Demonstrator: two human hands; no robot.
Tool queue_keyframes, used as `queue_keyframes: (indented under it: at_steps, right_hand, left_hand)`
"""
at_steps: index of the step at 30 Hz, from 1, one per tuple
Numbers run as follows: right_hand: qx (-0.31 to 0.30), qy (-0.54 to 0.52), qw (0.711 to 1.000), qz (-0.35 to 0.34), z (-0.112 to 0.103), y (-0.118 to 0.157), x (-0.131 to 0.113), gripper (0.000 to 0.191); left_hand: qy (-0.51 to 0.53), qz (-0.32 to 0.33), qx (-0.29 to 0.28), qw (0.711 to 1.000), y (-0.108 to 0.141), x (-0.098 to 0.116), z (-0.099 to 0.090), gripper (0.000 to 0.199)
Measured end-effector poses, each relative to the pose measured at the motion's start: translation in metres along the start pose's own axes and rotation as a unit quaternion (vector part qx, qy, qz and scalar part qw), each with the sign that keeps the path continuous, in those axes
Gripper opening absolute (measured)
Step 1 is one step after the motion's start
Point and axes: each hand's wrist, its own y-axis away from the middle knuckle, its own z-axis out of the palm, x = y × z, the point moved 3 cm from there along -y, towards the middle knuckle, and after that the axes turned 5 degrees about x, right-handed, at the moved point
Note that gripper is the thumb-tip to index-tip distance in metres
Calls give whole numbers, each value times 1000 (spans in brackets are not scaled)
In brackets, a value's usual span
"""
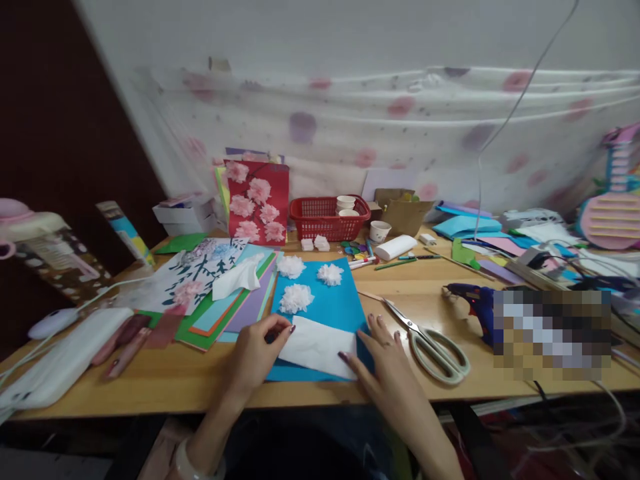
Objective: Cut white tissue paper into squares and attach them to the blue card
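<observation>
A white tissue strip lies across the lower part of a blue sheet. My left hand pinches the strip's left end between thumb and fingers. At the right end, my right hand has its fingers spread, the thumb resting on the strip and the other fingertips over the sheet's right edge. Three white ruffled paper flowers sit on the upper part of the sheet: one at the upper left, one at the upper right and one below.
Scissors lie right of my right hand, with a blue glue gun farther right. Coloured sheets are stacked at left. Behind stand a red basket, a paper cup and a red card with pink flowers.
</observation>
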Motion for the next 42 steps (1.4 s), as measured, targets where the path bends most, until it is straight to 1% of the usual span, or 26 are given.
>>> queue_keyframes:
  at_steps: [1, 2, 3, 5, 7, 8, 9, 11, 13, 15, 17, 19, 20, 21, 23, 25, 27, 29, 30, 31, 32, 33, 35, 36, 38, 42]
  right_hand:
    - [48, -47, 998, -13, -9, -3, -1, 59]
    - [83, -91, 992, -28, -18, -7, -5, 54]
    - [97, -133, 986, -43, -24, -12, -11, 52]
    - [51, -197, 978, -53, -29, -22, -25, 52]
    - [3, -223, 973, -55, -28, -31, -36, 34]
    - [-4, -229, 972, -55, -26, -34, -40, 30]
    - [2, -234, 971, -53, -25, -37, -41, 33]
    - [43, -255, 965, -33, -22, -40, -38, 38]
    - [89, -294, 952, 10, -20, -39, -31, 38]
    - [118, -336, 933, 56, -19, -37, -22, 40]
    - [139, -364, 917, 85, -18, -35, -17, 42]
    - [161, -365, 912, 91, -17, -33, -16, 42]
    - [168, -359, 914, 88, -16, -33, -18, 42]
    - [172, -353, 916, 84, -16, -34, -20, 41]
    - [176, -341, 921, 71, -16, -35, -27, 40]
    - [169, -331, 927, 51, -20, -37, -31, 40]
    - [156, -318, 934, 39, -28, -35, -24, 40]
    - [159, -288, 942, 65, -39, -28, -1, 40]
    - [181, -256, 945, 92, -46, -22, 17, 38]
    - [188, -199, 953, 128, -52, -16, 36, 35]
    - [178, -130, 964, 153, -56, -10, 54, 33]
    - [146, -63, 974, 160, -58, -4, 71, 33]
    - [101, 35, 983, 148, -59, 4, 96, 34]
    - [77, 62, 985, 143, -57, 7, 104, 33]
    - [50, 108, 982, 144, -52, 8, 112, 30]
    - [46, 208, 967, 138, -43, 0, 106, 23]
  left_hand:
    - [0, 31, -5, 1000, -1, 5, -2, 15]
    - [0, 68, -6, 998, -3, 13, -5, 15]
    - [6, 107, -9, 994, -5, 22, -8, 14]
    - [26, 157, -10, 987, -10, 40, -14, 12]
    - [59, 178, -25, 982, -16, 57, -18, 11]
    - [80, 170, -34, 982, -18, 63, -19, 10]
    - [111, 153, -32, 981, -20, 67, -19, 9]
    - [209, 99, -20, 973, -19, 67, -16, 11]
    - [318, 50, -37, 946, -13, 61, -7, 19]
    - [404, 6, -76, 912, -2, 53, 5, 28]
    - [461, -53, -81, 882, 8, 45, 16, 40]
    - [495, -105, -88, 858, 18, 40, 25, 42]
    - [495, -117, -98, 856, 21, 41, 28, 39]
    - [482, -118, -112, 861, 23, 42, 31, 35]
    - [430, -101, -142, 886, 25, 45, 35, 26]
    - [387, -91, -149, 905, 23, 45, 38, 20]
    - [387, -104, -119, 909, 20, 42, 38, 17]
    - [410, -126, -64, 901, 16, 37, 36, 12]
    - [421, -143, -39, 895, 15, 34, 34, 10]
    - [433, -167, -18, 886, 13, 32, 33, 9]
    - [448, -197, -1, 872, 12, 30, 32, 10]
    - [465, -230, 11, 855, 12, 29, 31, 13]
    - [499, -286, 28, 817, 11, 27, 30, 17]
    - [515, -306, 32, 800, 11, 26, 30, 19]
    - [541, -328, 32, 774, 10, 25, 29, 20]
    - [586, -332, 26, 739, 8, 26, 25, 28]
